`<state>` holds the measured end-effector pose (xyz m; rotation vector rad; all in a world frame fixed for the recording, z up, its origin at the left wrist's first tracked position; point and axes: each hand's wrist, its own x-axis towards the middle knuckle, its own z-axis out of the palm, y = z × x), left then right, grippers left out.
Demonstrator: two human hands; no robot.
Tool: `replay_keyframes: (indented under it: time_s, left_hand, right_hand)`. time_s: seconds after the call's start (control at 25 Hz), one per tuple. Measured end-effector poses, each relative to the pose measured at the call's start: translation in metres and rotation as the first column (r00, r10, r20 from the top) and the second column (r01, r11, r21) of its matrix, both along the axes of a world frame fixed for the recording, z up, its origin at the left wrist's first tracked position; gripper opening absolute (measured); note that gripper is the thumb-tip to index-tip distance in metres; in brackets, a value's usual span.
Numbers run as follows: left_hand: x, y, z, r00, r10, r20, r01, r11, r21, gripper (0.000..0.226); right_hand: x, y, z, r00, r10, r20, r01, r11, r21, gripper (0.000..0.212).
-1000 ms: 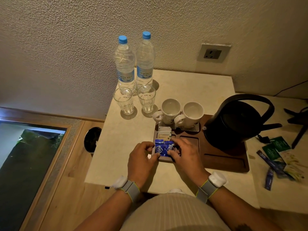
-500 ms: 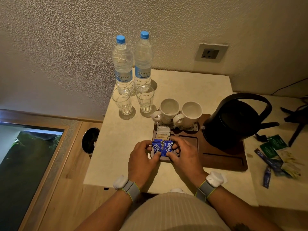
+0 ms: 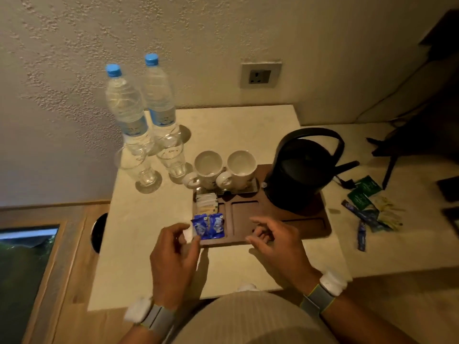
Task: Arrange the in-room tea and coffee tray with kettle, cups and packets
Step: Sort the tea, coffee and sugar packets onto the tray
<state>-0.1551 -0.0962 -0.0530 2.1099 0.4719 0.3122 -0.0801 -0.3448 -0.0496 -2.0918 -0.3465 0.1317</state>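
left hand (image 3: 173, 254) loosely curled, holding nothing, blue packets (image 3: 210, 225) just beyond its fingertips in the tray (image 3: 308, 232), right hand (image 3: 270, 240) relaxed, empty, kettle (image 3: 301, 170) beyond it

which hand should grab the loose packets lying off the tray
Right. The right hand hangs empty over the tray, on the side where the loose packets lie; the left hand sits by the blue sachets.
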Motion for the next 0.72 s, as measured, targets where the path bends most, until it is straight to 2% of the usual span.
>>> replay_keyframes:
  time_s: [0.08, 0.16, 0.32, 0.48, 0.6, 0.68, 0.72]
  left_hand:
    - [0.003, -0.018, 0.013, 0.971, -0.233, 0.055, 0.23, 0.971, 0.064, 0.016]
    - [0.016, -0.046, 0.025, 0.901, -0.434, 0.02, 0.432, 0.9, 0.053, 0.013]
    - [0.059, -0.125, 0.036, 0.691, -0.722, -0.03, 0.721, 0.686, 0.099, 0.013]
    - [0.093, -0.192, 0.037, 0.57, -0.821, -0.024, 0.819, 0.566, 0.09, 0.012]
    - [0.11, -0.241, 0.034, 0.536, -0.844, -0.012, 0.842, 0.533, 0.087, 0.014]
    - [0.121, -0.284, 0.026, 0.537, -0.84, -0.074, 0.843, 0.537, 0.023, 0.019]
    - [0.127, -0.304, 0.021, 0.548, -0.827, -0.125, 0.831, 0.555, -0.033, 0.021]
  right_hand:
    - [-0.006, -0.026, 0.0, 0.997, -0.065, 0.051, 0.065, 0.998, 0.004, 0.027]
    - [-0.009, -0.047, -0.001, 0.988, -0.149, 0.051, 0.147, 0.989, 0.029, 0.024]
    - [-0.017, -0.09, -0.007, 0.961, -0.258, 0.102, 0.253, 0.966, 0.054, 0.014]
    - [-0.022, -0.134, -0.009, 0.918, -0.378, 0.115, 0.374, 0.926, 0.061, 0.008]
    - [-0.013, -0.181, -0.022, 0.786, -0.618, -0.023, 0.618, 0.784, 0.055, 0.006]
    - [0.005, -0.226, -0.037, 0.703, -0.708, -0.069, 0.703, 0.706, -0.091, 0.017]
    - [0.018, -0.246, -0.048, 0.715, -0.699, -0.031, 0.672, 0.699, -0.244, 0.032]
